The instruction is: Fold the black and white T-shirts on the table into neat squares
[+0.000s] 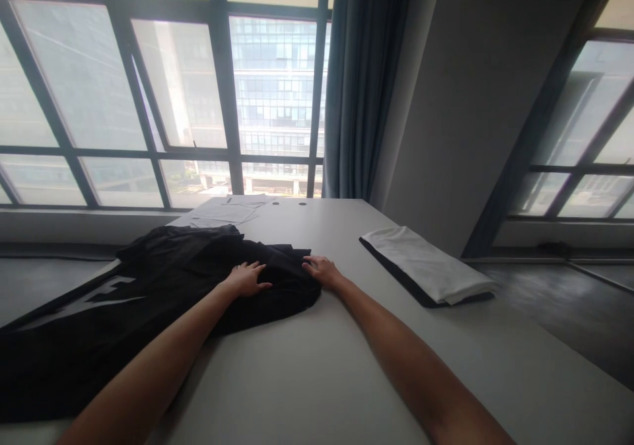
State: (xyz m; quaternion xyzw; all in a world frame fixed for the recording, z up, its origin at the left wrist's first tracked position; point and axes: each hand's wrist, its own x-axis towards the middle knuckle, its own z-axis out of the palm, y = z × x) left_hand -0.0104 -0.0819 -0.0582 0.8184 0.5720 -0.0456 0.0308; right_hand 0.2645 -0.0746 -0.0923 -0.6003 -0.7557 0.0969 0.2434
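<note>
A black garment (148, 300) lies spread and rumpled over the left half of a grey table (317, 372). My left hand (246, 278) rests flat on the garment's right part, fingers stretched out. My right hand (321, 271) touches the garment's right edge, its fingers curled onto the cloth; whether they pinch it I cannot tell. Both arms reach forward across the table.
A folded white cloth on a dark one (428, 267) lies at the table's right side. Loose papers (225, 212) sit at the far edge by the window. A blue curtain (364, 82) hangs behind, beside a grey wall.
</note>
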